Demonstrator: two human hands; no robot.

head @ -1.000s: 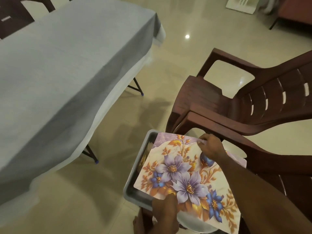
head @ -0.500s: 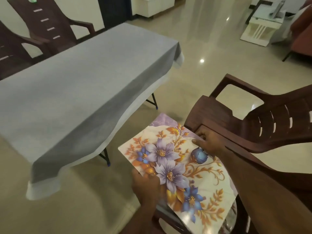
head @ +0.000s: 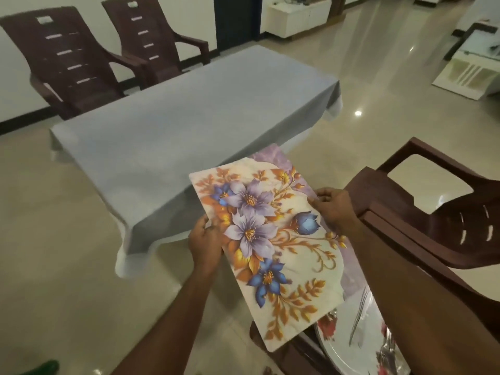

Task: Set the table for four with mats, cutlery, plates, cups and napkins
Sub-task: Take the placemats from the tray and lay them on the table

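I hold a floral table mat (head: 273,247), cream with purple and blue flowers and orange leaves, in the air between the table and a chair. My left hand (head: 207,243) grips its left edge. Along the right edge my right hand (head: 334,207) pinches the mat; a second, purple-edged mat seems to lie beneath it. The table (head: 173,125), draped in a grey cloth, stands just beyond the mat's far corner. Below the mat, at the bottom right, a white plate (head: 351,345) with red flowers shows, with cutlery (head: 358,318) lying on it.
A brown plastic armchair (head: 438,212) stands close on my right. Two more brown chairs (head: 81,63) stand at the table's far side against the wall. A white cabinet (head: 295,17) and a low white piece (head: 470,66) stand far off on the glossy floor.
Both hands lifted the mat up off the tray and carried it toward the table. My view rose, bringing the far chairs and whole table into sight.
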